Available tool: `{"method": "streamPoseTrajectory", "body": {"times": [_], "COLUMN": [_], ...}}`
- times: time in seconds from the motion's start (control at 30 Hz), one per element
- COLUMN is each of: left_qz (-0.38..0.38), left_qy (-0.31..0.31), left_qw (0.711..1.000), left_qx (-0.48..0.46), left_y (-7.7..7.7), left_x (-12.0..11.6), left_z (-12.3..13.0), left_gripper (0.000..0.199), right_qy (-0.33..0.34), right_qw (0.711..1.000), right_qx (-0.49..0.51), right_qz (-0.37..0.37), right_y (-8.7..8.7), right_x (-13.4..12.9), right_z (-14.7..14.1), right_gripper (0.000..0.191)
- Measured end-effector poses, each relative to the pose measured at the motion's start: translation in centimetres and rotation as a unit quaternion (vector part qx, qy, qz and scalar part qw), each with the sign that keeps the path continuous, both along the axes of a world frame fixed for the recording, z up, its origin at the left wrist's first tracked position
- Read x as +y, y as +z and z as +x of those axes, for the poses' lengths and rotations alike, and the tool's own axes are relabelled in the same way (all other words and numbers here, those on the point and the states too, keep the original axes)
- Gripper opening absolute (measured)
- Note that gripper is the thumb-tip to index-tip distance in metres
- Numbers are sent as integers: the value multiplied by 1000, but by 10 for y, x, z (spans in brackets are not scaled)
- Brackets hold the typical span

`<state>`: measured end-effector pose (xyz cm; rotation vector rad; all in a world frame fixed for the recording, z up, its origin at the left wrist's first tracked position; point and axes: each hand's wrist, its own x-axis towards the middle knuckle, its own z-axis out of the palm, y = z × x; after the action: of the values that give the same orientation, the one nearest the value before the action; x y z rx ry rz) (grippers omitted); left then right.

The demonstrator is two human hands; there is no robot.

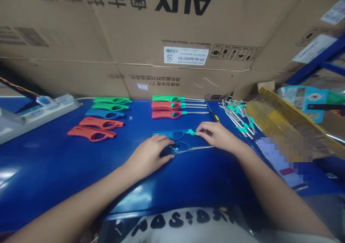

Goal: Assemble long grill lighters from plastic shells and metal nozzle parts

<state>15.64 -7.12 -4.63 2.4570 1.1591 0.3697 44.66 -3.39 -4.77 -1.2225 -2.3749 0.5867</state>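
Two blue lighter casing halves lie in front of me. The far half is nearer the cardboard; the near half has a bent wire and a thin metal rod in it. My left hand holds the near half's left end, fingers curled over it and thumb at its lower edge. My right hand pinches a small green plastic piece by the right tip of the far half. What lies under the left fingers is hidden.
Red, green and blue lighter casings lie at left, near a power strip. Lighters with metal tubes lie behind, beside a screwdriver. Loose tubes, a phone and an open carton are right. Cardboard walls the back.
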Motion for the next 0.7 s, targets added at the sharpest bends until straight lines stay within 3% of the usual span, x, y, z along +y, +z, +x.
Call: {"method": "streamPoseTrajectory", "body": {"times": [0.23, 0.57, 0.7], "left_qz": [-4, -4, 2], "left_qy": [6, 5, 7], "left_qw": [1000, 999, 999], "left_qx": [-13, -35, -32], "left_y": [-7, -9, -9], "left_x": [2, 3, 2], "left_z": [-1, -1, -1], "left_gripper": [31, 30, 29], "right_qy": [-11, 0, 43], "right_qw": [995, 997, 998], "right_qx": [-98, 42, 33], "right_qz": [-3, -63, -21], "right_y": [5, 2, 4], "right_x": [-6, -9, -15], "right_z": [3, -10, -18], "right_gripper": [8, 12, 11]}}
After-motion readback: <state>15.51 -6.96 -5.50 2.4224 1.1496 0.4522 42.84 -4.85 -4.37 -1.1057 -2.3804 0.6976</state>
